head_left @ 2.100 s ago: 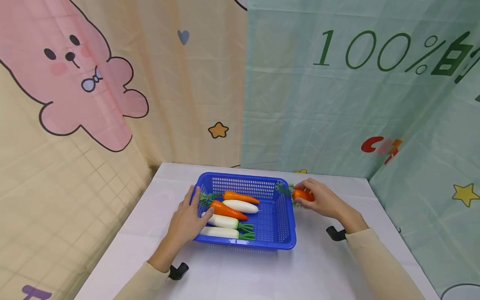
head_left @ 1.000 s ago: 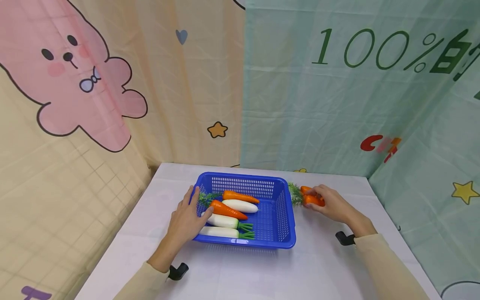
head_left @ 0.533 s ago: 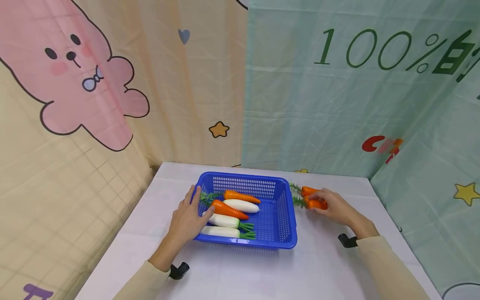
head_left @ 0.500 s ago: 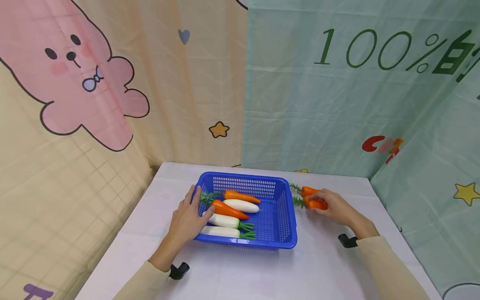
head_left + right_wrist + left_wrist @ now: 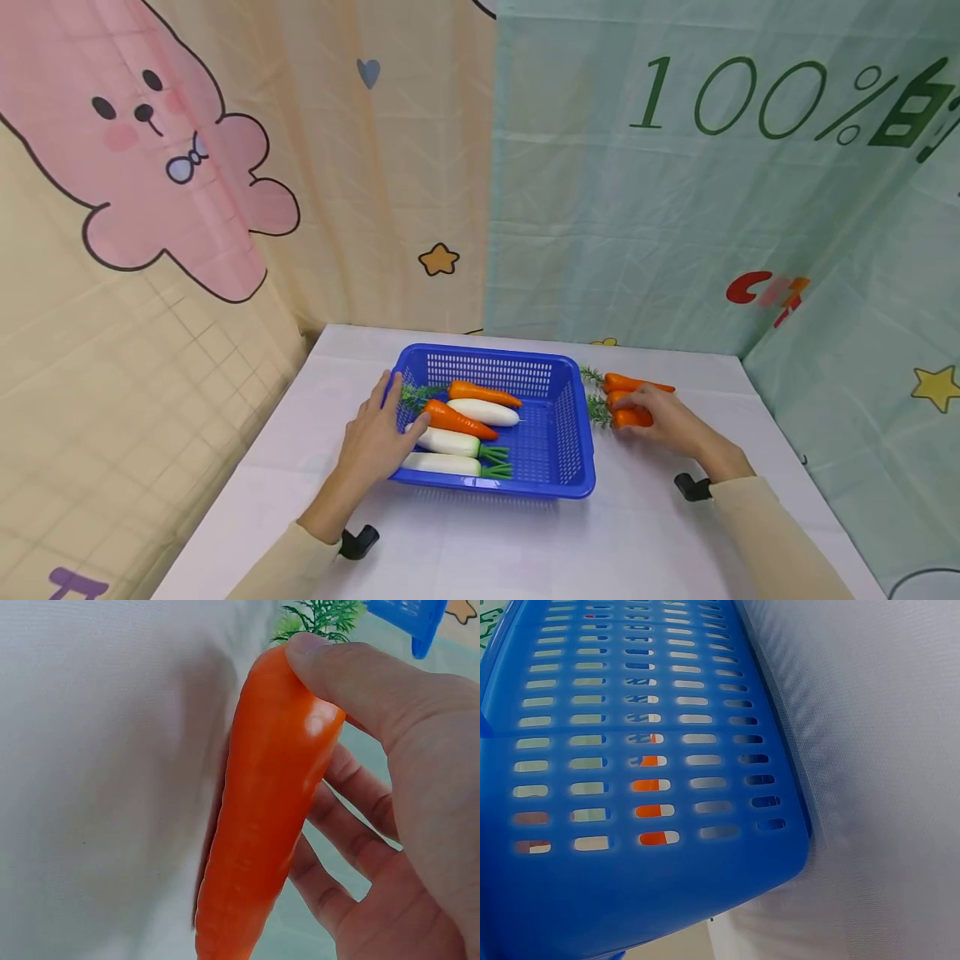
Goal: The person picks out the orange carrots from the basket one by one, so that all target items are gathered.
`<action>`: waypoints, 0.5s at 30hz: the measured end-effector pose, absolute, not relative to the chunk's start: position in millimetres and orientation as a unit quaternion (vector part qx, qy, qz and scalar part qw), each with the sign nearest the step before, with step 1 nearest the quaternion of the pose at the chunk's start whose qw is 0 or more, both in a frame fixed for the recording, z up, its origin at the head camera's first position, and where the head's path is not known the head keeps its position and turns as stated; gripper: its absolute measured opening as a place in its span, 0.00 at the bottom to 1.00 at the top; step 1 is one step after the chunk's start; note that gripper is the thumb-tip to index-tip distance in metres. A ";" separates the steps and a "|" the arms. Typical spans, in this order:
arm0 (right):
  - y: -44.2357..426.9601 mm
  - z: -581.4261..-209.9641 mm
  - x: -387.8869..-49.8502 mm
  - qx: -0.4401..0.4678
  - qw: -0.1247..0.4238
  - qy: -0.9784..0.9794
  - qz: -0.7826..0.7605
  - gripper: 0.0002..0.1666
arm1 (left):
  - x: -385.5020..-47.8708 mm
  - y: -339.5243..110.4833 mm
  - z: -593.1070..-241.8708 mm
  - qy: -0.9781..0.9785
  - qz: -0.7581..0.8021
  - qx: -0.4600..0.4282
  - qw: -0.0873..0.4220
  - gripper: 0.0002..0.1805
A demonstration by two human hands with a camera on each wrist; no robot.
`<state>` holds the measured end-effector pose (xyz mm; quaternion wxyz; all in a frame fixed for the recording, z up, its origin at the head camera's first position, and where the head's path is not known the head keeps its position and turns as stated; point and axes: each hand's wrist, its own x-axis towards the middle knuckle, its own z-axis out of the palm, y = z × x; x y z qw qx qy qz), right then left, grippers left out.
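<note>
In the head view my left hand [image 5: 372, 442] rests with extended fingers along the left side of a blue basket [image 5: 573, 490], its thumb over the rim. Inside lie orange carrots [image 5: 459, 419] and white radishes [image 5: 482, 412], some with green tops. Right of the basket my right hand [image 5: 678, 429] pinches the nearest carrot [image 5: 632, 417] on the table. Beyond it, another is partly covered by the hand, and a farther carrot [image 5: 637, 383] lies uncovered. The right wrist view has the thumb of the right hand [image 5: 382, 750] on the thick end of the carrot [image 5: 266, 787], other fingers behind.
A white-covered table [image 5: 480, 550] bears the basket. Printed curtains [image 5: 615, 208] stand behind and beside it. The left wrist view is filled by the slotted wall of the basket [image 5: 592, 892] and the table cloth [image 5: 885, 780].
My right hand has shifted slightly toward me with the nearest carrot, and the far carrot's tip has come into view. Earlier it moved right, away from the basket. The left hand has stayed still.
</note>
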<state>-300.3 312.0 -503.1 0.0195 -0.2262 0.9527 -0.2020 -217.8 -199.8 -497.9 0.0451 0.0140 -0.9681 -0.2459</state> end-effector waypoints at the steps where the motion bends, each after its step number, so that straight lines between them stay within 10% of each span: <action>1: 312.0 -503.7 -300.2 -0.226 0.020 0.953 -0.202 0.23 | -217.7 -199.6 -497.8 -0.968 -0.247 0.014 0.045 0.55; 15: 313.9 -509.6 -298.1 -0.208 0.019 0.953 -0.220 0.23 | -218.6 -199.9 -498.0 -0.968 -0.246 0.015 0.048 0.55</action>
